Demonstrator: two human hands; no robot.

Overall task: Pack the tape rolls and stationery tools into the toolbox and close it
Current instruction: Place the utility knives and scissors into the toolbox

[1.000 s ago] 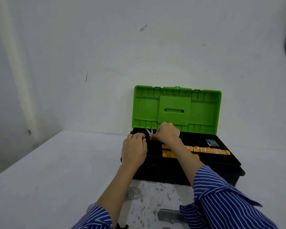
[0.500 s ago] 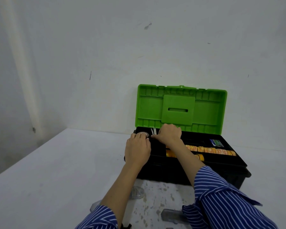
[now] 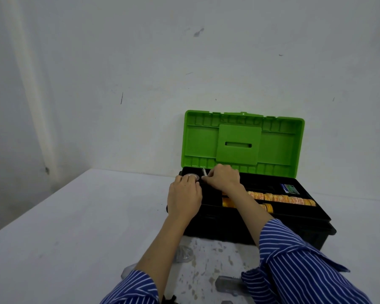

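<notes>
Toolbox (image 3: 261, 224) open at table's (image 3: 75, 227) far right, green lid (image 3: 242, 142) upright against wall. Left hand (image 3: 184, 197) grips a clear tape roll (image 3: 192, 177) in far-left tray corner. Right hand (image 3: 223, 178) pinches a thin white item; can't identify it. Yellow tape rolls (image 3: 281, 198) fill the tray's right. Table's left side has open room.
</notes>
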